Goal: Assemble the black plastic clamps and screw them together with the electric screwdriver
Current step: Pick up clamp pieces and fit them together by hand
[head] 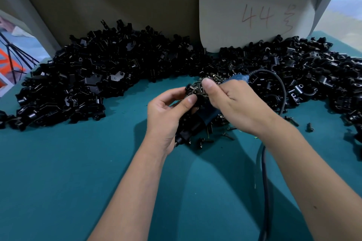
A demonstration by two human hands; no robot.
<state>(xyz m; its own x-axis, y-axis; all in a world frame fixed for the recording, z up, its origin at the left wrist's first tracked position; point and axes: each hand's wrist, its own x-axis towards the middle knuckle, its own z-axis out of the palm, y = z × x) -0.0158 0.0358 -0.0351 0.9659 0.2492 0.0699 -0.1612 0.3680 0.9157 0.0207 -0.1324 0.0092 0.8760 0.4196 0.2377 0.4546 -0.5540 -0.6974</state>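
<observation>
A black plastic clamp (193, 92) is pinched between thumb and curled fingers of the left hand (169, 115), held above the middle of the bench (78, 172), which is covered w/ teal cloth. The right hand (233, 103) is closed round the blue electric screwdriver (240, 78), w/ thumb tip pressed at the clamp's top, so both hands are met at the part. The driver's bit can't be made out; it is hidden by fingers. A black cable (263, 162) is run from the driver's rear in a loop, then down toward the near edge. Loose screws (227, 135) are scattered just beside the hands, toward the right. Piles of black clamp parts (88, 84) are heaped along the far edge, from the left side round to the right side. A white card (254, 11) marked "44" in red is stood against the back panel, at the far right.
</observation>
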